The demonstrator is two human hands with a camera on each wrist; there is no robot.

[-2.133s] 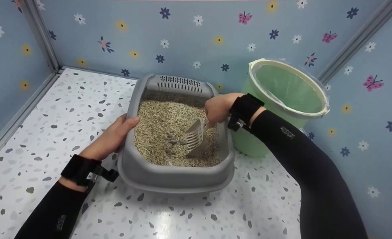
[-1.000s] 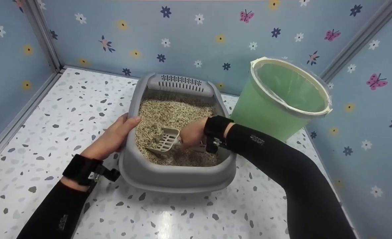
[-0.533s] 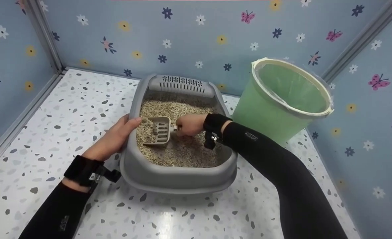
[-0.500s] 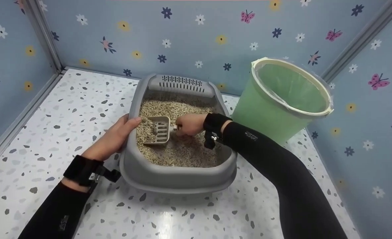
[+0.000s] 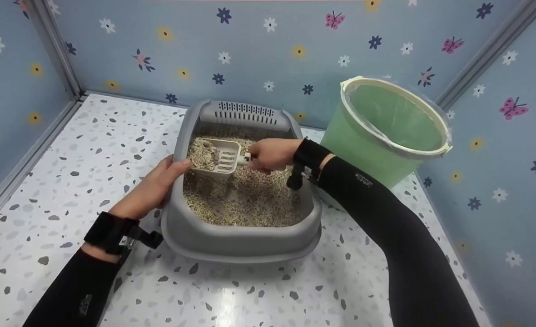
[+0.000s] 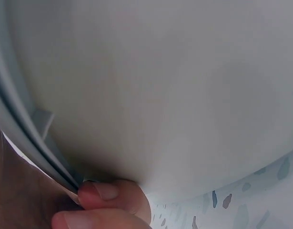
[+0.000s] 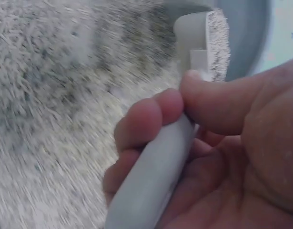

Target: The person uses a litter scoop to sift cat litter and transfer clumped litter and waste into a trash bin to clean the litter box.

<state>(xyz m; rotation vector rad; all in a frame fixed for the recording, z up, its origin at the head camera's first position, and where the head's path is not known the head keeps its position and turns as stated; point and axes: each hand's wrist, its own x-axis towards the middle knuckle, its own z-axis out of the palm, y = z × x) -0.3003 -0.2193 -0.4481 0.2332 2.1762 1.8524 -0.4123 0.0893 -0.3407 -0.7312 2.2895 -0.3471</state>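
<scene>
My right hand (image 5: 275, 154) grips the handle of a pale slotted litter scoop (image 5: 227, 156). In the right wrist view the fingers wrap the thick handle (image 7: 151, 171), the thumb lying along it. Litter and clumps (image 5: 202, 153) fill the far end of the scoop, while the slots near the handle show bare. The scoop is over the left back part of a grey litter box (image 5: 240, 243) full of tan litter (image 5: 259, 204). My left hand (image 5: 156, 184) holds the box's left rim, thumb on top; its fingertips (image 6: 108, 191) curl beneath the rim in the left wrist view.
A green bin (image 5: 363, 150) with a cream rim and clear liner stands to the right of the box, close to the back wall. Flowered blue walls (image 5: 250, 45) enclose the speckled white surface (image 5: 91, 150) at the back and both sides.
My right hand has swung the scoop leftward through the litter, then up and toward the back, and it now carries litter. My left hand has stayed on the rim.
</scene>
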